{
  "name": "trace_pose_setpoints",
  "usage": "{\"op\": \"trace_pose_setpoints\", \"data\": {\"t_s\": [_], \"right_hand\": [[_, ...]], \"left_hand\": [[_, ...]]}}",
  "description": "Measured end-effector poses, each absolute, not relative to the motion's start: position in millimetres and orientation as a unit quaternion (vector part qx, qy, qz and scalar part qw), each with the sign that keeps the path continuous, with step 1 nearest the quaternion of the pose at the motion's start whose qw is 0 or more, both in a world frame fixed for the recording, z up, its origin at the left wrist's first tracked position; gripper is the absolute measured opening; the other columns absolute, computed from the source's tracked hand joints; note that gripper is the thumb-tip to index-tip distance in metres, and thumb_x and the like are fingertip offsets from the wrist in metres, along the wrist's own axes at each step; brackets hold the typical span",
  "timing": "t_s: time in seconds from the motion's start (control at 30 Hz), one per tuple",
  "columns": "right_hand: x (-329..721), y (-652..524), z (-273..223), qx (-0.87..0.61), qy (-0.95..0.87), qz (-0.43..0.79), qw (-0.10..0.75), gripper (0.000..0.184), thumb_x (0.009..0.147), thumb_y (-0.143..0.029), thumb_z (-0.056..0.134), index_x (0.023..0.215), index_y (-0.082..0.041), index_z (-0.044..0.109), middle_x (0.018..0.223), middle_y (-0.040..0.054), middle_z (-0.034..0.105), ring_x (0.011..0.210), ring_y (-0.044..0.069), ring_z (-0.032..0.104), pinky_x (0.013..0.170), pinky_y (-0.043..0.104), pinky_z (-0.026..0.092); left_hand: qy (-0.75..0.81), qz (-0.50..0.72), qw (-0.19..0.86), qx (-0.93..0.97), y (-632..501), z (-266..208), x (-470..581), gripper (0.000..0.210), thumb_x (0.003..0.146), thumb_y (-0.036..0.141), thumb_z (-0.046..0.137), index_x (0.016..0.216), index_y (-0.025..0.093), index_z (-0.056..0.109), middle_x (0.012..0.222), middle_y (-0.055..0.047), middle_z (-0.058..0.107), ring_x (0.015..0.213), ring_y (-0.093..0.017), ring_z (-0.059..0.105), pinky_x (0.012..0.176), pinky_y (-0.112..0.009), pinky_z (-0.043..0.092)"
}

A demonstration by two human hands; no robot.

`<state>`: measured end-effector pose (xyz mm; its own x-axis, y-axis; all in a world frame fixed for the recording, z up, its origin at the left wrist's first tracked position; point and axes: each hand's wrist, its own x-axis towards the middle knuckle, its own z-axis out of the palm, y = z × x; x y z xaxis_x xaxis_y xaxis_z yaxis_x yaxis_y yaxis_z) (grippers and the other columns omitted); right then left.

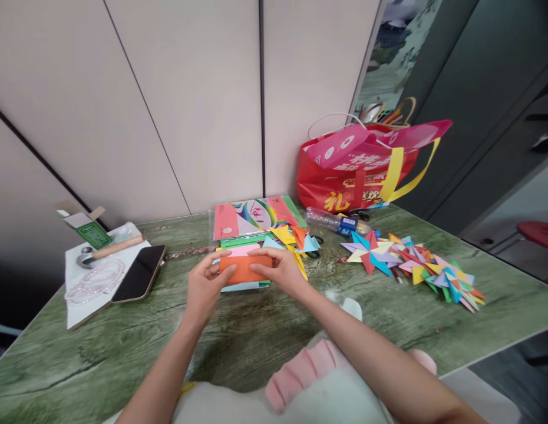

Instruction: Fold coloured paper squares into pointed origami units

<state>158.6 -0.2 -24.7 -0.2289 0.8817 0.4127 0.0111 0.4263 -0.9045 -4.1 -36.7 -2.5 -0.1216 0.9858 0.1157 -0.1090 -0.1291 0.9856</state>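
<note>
An orange sheet of paper (242, 272), a wide rectangle that looks folded, is held up in front of me by both hands. My left hand (207, 280) pinches its left end, thumb on the near face and fingers behind. At the other end my right hand (280, 268) grips it the same way. Behind and below it, partly covered, lies a stack of coloured paper (243, 288). Just right of my right hand are folded yellow, orange and light blue paper pieces (283, 234), with black scissor handles (317, 247) partly showing among them.
A pink paper pack (230, 221) lies at the back. Folded paper stars (371, 252) spread over the right side, near a plastic bottle (327, 221) and a red bag (327, 185). Leftward are a phone (141, 274), a hammer (117, 247), a bead strand (97, 282) and a green box (92, 231).
</note>
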Motion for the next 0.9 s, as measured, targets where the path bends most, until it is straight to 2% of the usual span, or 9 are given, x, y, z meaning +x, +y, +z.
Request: {"op": "trace_pose_setpoints", "data": {"t_s": [0.17, 0.6, 0.77, 0.9], "right_hand": [[159.2, -3.4, -20.5, -0.346, -0.662, 0.409, 0.524, 0.021, 0.066, -0.025, 0.067, 0.086, -0.02, 0.068, 0.09, 0.0039, 0.07, 0.086, 0.021, 0.063, 0.08, 0.035, 0.047], [161.3, -6.1, -15.1, -0.358, -0.643, 0.425, 0.527, 0.021, 0.063, -0.021, 0.07, 0.083, -0.018, 0.069, 0.085, 0.0043, 0.07, 0.079, 0.02, 0.063, 0.071, 0.03, 0.049], [161.6, -6.4, -15.8, -0.349, -0.635, 0.429, 0.538, 0.021, 0.062, -0.024, 0.07, 0.083, -0.02, 0.07, 0.086, 0.0027, 0.071, 0.079, 0.02, 0.064, 0.072, 0.031, 0.049], [162.2, -6.4, -16.8, -0.337, -0.634, 0.442, 0.538, 0.023, 0.063, -0.026, 0.07, 0.086, -0.021, 0.07, 0.089, 0.0024, 0.07, 0.082, 0.02, 0.063, 0.076, 0.032, 0.049]], "left_hand": [[0.465, 0.578, 0.465, 0.484, -38.1, -1.9, -4.7, 0.032, 0.063, 0.03, 0.07, 0.09, 0.016, 0.06, 0.066, -0.002, 0.071, 0.061, -0.017, 0.066, 0.06, -0.026, 0.05], [0.47, 0.573, 0.454, 0.495, -41.1, 0.0, -4.3, 0.032, 0.066, 0.031, 0.067, 0.093, 0.016, 0.059, 0.064, -0.002, 0.071, 0.059, -0.017, 0.065, 0.057, -0.025, 0.049], [0.471, 0.576, 0.447, 0.497, -42.7, 1.9, -2.8, 0.039, 0.067, 0.031, 0.067, 0.102, 0.016, 0.057, 0.063, -0.002, 0.07, 0.061, -0.018, 0.065, 0.056, -0.024, 0.048], [0.472, 0.578, 0.444, 0.497, -43.7, 1.9, -3.1, 0.034, 0.067, 0.031, 0.067, 0.096, 0.017, 0.059, 0.063, -0.001, 0.071, 0.059, -0.017, 0.065, 0.057, -0.024, 0.048]]}}
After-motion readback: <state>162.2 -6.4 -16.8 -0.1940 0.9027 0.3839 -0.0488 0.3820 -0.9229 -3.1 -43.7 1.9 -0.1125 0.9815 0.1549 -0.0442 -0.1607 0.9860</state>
